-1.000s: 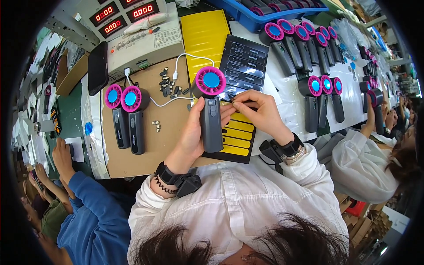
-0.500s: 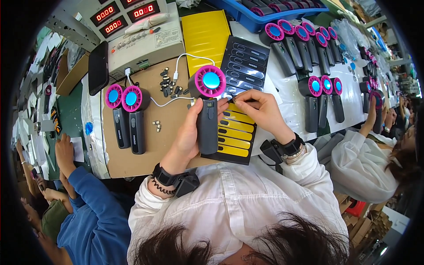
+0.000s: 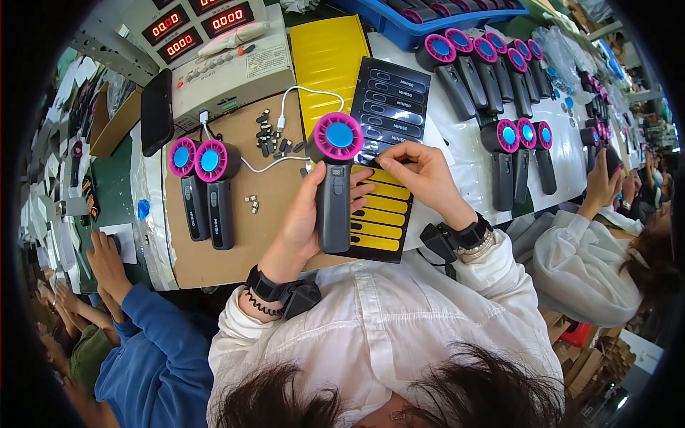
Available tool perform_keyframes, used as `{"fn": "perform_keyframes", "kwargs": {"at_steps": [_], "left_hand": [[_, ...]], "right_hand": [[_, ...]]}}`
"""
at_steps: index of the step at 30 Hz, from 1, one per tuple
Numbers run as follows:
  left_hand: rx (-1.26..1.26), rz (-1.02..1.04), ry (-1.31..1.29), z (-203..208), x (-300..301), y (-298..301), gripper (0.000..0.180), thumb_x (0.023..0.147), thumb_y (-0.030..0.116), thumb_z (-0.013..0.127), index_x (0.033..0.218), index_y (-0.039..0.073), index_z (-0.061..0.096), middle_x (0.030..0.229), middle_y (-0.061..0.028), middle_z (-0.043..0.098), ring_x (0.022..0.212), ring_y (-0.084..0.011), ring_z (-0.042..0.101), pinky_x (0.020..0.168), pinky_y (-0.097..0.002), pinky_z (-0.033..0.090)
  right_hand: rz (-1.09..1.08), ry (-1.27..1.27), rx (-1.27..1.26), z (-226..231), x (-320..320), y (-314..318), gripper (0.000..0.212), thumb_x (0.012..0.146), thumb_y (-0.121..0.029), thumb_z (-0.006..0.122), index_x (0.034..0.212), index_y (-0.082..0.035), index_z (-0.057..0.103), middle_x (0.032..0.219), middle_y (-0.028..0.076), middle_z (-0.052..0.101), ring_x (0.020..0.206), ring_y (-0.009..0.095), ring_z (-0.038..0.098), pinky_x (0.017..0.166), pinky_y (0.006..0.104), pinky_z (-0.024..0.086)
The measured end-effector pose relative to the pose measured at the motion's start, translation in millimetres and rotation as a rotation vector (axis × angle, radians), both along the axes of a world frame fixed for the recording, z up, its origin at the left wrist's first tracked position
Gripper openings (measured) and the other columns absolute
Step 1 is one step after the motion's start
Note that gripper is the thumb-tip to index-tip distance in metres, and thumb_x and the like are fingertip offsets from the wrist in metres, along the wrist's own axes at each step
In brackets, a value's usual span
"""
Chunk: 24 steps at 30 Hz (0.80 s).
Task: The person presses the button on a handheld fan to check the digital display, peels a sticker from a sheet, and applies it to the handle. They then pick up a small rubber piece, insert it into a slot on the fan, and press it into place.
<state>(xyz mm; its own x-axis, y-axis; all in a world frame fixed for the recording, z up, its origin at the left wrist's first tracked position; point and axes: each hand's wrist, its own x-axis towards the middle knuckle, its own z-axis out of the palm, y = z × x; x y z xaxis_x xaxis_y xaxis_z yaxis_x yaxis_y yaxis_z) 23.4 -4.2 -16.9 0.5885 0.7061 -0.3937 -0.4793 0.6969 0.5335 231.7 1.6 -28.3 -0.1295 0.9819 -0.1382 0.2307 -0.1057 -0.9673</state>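
The left hand (image 3: 303, 227) is gripping a handheld fan (image 3: 335, 189) at near center; the right hand (image 3: 421, 180), apart, is pinching a black-and-yellow label sheet (image 3: 394, 103) to the fan's right.

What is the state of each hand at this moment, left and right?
Left hand: closed around the handle of the handheld fan.
Right hand: thumb and forefinger pinched at the label sheet; whether holding anything cannot be told.
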Motion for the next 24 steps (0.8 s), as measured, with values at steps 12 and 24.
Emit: {"fn": "perform_keyframes", "kwargs": {"at_steps": [12, 24], "left_hand": [[-0.067, 0.136, -0.153, -1, -4, 8, 0.058, 0.093, 0.049, 0.030, 0.110, -0.003, 0.049, 0.117, -0.0181, 0.053, 0.105, -0.0249, 0.055, 0.087, -0.0326, 0.046], [0.178, 0.260, -0.399, 31, -2, 16, 0.052, 0.094, 0.046, 0.028, 0.102, 0.000, 0.050, 0.095, -0.0144, 0.056, 0.079, -0.0207, 0.058, 0.071, -0.0311, 0.049]], "right_hand": [[-0.199, 0.696, -0.108, 29, 13, -3, 0.015, 0.089, -0.014, 0.054, 0.097, -0.002, 0.057, 0.092, 0.012, 0.064, 0.081, 0.014, 0.061, 0.076, 0.0261, 0.049], [-0.129, 0.300, 0.194, 76, -28, -25, 0.013, 0.082, 0.003, 0.054, 0.095, 0.006, 0.056, 0.094, 0.015, 0.063, 0.080, 0.016, 0.061, 0.076, 0.0265, 0.049]]}}
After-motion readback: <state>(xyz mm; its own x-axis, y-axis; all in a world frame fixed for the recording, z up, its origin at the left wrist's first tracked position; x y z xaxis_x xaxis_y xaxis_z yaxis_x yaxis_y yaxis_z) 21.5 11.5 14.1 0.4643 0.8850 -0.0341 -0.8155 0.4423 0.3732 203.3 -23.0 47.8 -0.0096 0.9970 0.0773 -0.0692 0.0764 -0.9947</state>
